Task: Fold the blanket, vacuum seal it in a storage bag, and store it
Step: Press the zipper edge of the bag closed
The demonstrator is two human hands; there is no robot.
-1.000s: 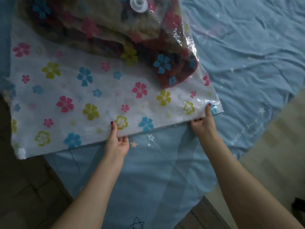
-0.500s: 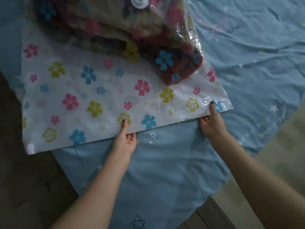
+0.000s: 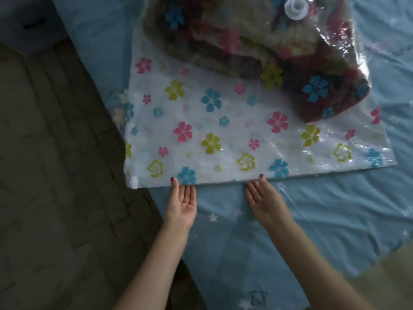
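The clear storage bag (image 3: 223,130), printed with coloured flowers, lies flat on the blue bed sheet (image 3: 324,220). The folded red and tan blanket (image 3: 257,48) fills its far half under a white round valve (image 3: 296,6). A small white slider clip (image 3: 134,182) sits at the near left corner of the bag's mouth. My left hand (image 3: 182,198) and my right hand (image 3: 261,195) lie palm up at the near edge. Each thumb is on top of the edge and the fingers reach beneath it, pinching the edge.
A dark wood-plank floor (image 3: 55,175) lies to the left of the bed, and the bag's left corner hangs over the bed's edge. A grey cabinet (image 3: 29,21) stands at the top left. Lighter floor (image 3: 391,276) shows at the bottom right.
Both hands have slid left along the bag's near edge. The right hand left the right corner and is now near the middle; the left hand is nearer the slider clip.
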